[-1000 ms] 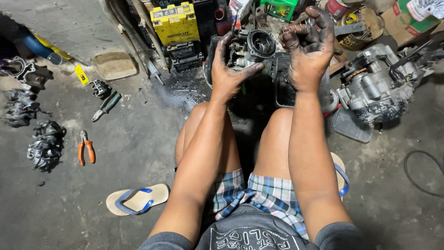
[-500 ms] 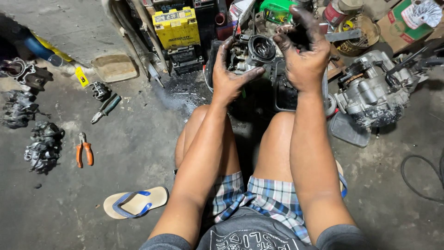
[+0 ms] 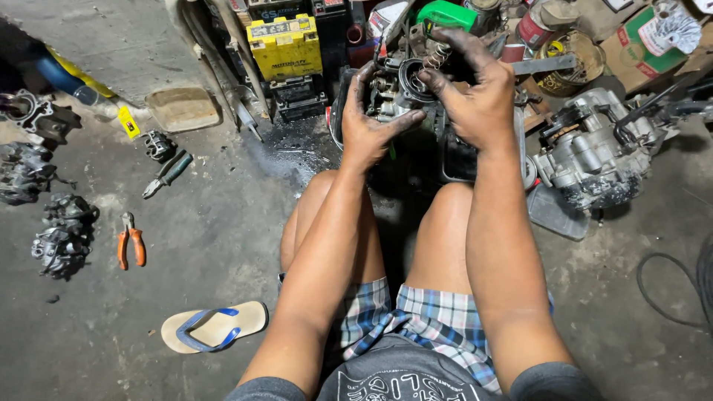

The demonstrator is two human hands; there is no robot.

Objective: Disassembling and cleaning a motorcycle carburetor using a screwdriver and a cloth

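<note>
Bare concrete floor (image 3: 223,238) opens toward nine o'clock — engine block (image 3: 594,152) crowds three, yellow battery (image 3: 286,46) eleven.

Carburetor (image 3: 397,93) partly behind hands.

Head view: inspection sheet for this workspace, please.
Surface: stained concrete floor.
Job's things: greasy metal engine part with a round opening, held up in both hands.
Clutter: orange pliers, sandal, yellow battery, engine block, dark metal parts.
Grippers: left hand and right hand, both grimy, grip the part.
Cables: black cable at right.
Surroundings: boxes and cans behind.
</note>
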